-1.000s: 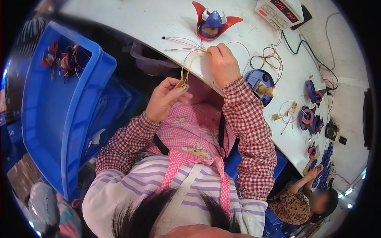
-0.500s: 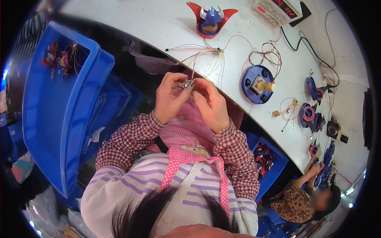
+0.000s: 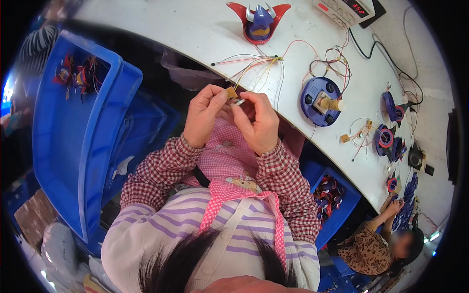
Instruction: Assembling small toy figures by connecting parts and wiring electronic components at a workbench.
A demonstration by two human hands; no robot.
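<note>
Since one second ago, the right hand [image 3: 259, 124] has withdrawn from the white table [image 3: 195, 34] to meet the left hand [image 3: 205, 115] in front of the chest. Both hands now pinch a small tan board [image 3: 231, 93], its wires [image 3: 254, 66] trailing far to the table. Hands sit slightly nearer than half a second ago.

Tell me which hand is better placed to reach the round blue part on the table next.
Right, probably. The right hand lies nearer the round blue part, which sits on its side of the white table. The left hand pinches the small tan board.
</note>
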